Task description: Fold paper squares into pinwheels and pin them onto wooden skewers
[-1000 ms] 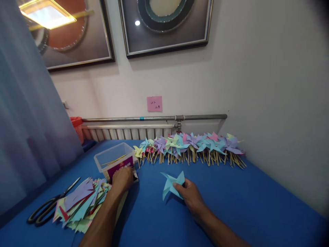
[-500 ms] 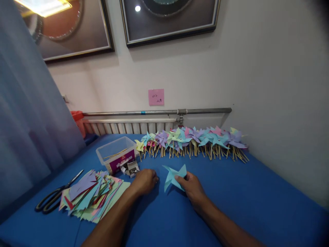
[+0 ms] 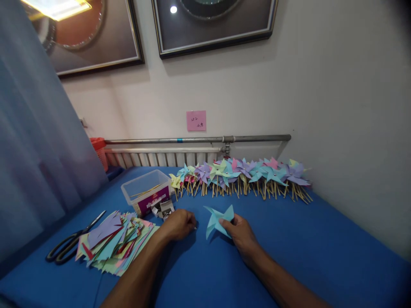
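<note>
My right hand [image 3: 242,235] pinches a light blue paper pinwheel [image 3: 218,221] by its right side, thumb over the folds. No stick shows on it. My left hand [image 3: 180,223] is closed, low over the blue surface, with a tiny shiny thumbtack [image 3: 195,228] at its fingertips. Behind that hand stands a small open box [image 3: 167,209] of shiny metal tacks. Against it is a clear plastic tub [image 3: 146,192] with a purple label and thin sticks [image 3: 146,191] inside.
Black-handled scissors [image 3: 72,243] lie left of a loose pile of coloured paper pieces [image 3: 115,241]. Finished pinwheels on sticks [image 3: 237,175] line the back of the blue table [image 3: 289,252]. Behind them are a metal pipe [image 3: 257,138] and the wall; a curtain [image 3: 38,141] hangs at left.
My left hand has shifted very slightly left, and the shiny tack at its fingertips now shows more clearly. My right hand and the blue pinwheel stay nearly still.
</note>
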`<action>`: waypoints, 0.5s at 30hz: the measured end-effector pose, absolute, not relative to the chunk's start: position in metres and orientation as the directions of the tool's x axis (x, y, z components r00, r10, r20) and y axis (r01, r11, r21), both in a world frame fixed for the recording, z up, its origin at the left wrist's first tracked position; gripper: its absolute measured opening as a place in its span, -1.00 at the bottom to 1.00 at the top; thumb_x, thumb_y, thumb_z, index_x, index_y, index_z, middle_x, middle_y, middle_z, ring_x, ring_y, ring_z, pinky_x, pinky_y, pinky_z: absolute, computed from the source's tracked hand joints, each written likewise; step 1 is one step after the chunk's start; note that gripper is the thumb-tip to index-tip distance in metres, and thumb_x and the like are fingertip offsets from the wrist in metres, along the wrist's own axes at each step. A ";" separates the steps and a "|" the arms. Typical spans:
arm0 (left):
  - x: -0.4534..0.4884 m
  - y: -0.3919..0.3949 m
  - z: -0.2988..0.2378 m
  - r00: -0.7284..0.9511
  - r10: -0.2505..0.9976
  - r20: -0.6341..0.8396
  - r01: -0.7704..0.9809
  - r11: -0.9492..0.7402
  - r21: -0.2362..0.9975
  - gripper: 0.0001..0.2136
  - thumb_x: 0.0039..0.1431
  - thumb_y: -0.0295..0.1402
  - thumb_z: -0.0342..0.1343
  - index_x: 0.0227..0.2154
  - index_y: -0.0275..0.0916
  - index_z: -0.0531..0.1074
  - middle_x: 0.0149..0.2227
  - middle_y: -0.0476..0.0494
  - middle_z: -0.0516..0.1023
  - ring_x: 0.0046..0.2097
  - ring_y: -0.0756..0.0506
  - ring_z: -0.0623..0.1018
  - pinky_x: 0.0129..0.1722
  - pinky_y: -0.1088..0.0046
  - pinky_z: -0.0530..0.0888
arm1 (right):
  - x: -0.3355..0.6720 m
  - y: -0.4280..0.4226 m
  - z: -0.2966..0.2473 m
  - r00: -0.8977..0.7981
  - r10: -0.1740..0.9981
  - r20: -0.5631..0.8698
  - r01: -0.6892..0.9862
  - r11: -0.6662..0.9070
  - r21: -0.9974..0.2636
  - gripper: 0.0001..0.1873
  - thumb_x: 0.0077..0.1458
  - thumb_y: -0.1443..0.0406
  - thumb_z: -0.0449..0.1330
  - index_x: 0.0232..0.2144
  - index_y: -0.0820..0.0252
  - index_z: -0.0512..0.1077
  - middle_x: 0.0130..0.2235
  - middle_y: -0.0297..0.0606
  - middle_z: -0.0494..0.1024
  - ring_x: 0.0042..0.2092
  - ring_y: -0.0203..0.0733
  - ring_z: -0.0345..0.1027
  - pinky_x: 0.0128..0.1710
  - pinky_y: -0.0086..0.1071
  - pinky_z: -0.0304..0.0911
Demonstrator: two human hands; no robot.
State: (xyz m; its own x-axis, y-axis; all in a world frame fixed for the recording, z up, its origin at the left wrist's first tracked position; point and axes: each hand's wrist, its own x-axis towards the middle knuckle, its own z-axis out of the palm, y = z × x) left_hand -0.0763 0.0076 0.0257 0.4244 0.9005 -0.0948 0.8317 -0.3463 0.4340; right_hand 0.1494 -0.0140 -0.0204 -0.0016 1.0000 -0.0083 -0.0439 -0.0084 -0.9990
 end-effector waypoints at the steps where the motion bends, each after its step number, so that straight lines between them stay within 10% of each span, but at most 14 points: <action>1: -0.076 0.007 0.026 0.437 0.894 -0.096 0.824 -0.355 0.442 -0.78 0.03 -0.47 0.04 -0.32 -0.21 0.58 -0.33 -0.05 0.63 -0.29 -0.06 0.54 -0.30 0.50 0.36 | 0.149 -0.014 -0.021 0.000 1.000 -0.007 -0.036 -0.007 -0.999 -0.59 -0.14 0.04 0.32 -0.34 0.25 0.53 -0.43 -0.24 0.60 -0.39 -0.11 0.43 -0.37 -0.33 0.30; 15: -0.071 0.002 0.028 0.500 0.866 0.007 0.840 -0.487 0.239 -0.77 0.10 -0.46 0.04 -0.28 -0.17 0.58 -0.19 -0.15 0.63 -0.12 -0.15 0.56 -0.14 0.41 0.38 | 0.152 -0.010 -0.026 0.017 1.000 0.005 0.026 0.005 -1.000 -0.57 -0.10 0.02 0.31 -0.33 0.27 0.55 -0.45 -0.23 0.60 -0.38 -0.12 0.42 -0.39 -0.35 0.28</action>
